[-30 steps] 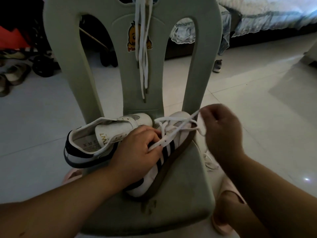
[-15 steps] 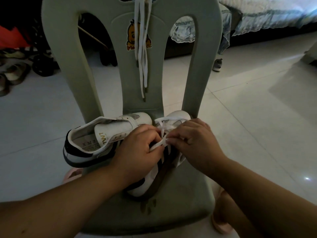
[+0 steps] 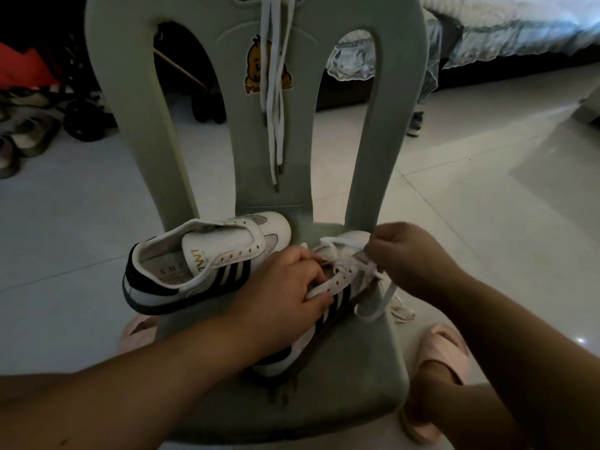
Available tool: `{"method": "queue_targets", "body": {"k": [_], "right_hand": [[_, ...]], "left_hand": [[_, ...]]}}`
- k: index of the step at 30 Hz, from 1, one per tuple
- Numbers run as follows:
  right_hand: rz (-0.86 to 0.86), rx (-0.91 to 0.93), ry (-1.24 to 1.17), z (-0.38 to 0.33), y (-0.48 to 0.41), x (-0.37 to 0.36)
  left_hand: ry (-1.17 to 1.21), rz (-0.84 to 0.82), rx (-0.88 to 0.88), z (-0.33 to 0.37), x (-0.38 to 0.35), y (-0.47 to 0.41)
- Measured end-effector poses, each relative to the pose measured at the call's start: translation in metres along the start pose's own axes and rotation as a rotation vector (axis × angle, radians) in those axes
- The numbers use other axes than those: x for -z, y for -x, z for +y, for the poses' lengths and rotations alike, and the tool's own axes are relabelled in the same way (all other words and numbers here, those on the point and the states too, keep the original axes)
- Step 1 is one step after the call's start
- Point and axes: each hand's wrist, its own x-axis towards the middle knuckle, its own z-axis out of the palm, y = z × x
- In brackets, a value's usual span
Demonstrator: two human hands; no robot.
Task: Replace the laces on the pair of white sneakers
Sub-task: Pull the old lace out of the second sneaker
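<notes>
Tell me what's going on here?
A person is re-lacing white sneakers on a green chair. The left hand grips the nearer sneaker by its eyelet flap while the right hand pinches the white lace threaded through its front eyelets. The other sneaker lies beside it with bare eyelets. Spare laces hang over the chair back.

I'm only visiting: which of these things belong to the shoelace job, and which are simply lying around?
Part of the job: half-laced sneaker, held by the left hand; its lace, pinched by the right hand; unlaced sneaker; spare laces draped over the chair.
Just lying about: duck sticker; shoes on the floor; bed; pink slipper on a foot.
</notes>
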Motion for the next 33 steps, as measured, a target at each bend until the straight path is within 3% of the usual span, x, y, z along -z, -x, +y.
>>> {"method": "queue_targets", "body": {"k": [4,9,14,17,20,22,25,27,28,30,33], "right_hand": [[-0.063,0.045,0.202,0.003,-0.003,-0.008],[-0.111,0.106,0.344,0.005,-0.006,-0.01],[-0.184,0.046,0.063,-0.006,-0.003,0.003],[-0.303,0.054,0.131,-0.011,0.003,0.014],[-0.242,0.098,0.135,-0.015,0.006,0.022],[-0.248,0.117,0.003,-0.02,0.01,0.031],[-0.496,0.088,-0.151,-0.025,0.021,0.045],[-0.588,0.077,-0.017,-0.023,0.026,0.043],[-0.546,0.078,0.079,-0.02,0.026,0.038],[-0.302,0.101,0.226,-0.016,0.021,0.026],[0.016,0.121,0.132,-0.015,0.01,0.005]], "left_hand": [[0.004,-0.084,0.066,0.005,0.002,-0.006],[0.063,-0.045,0.125,-0.005,0.011,-0.014],[-0.055,-0.101,0.161,-0.016,0.011,-0.017],[-0.116,-0.095,0.142,-0.018,0.012,-0.018],[-0.184,-0.086,0.118,-0.017,0.014,-0.019],[-0.212,-0.055,0.129,-0.018,0.016,-0.02],[-0.27,0.011,0.136,-0.021,0.022,-0.022],[-0.278,0.068,0.116,-0.022,0.025,-0.021],[-0.274,0.096,0.105,-0.023,0.026,-0.02],[-0.271,0.147,0.064,-0.023,0.027,-0.017],[-0.299,0.204,-0.031,-0.022,0.026,-0.014]]}}
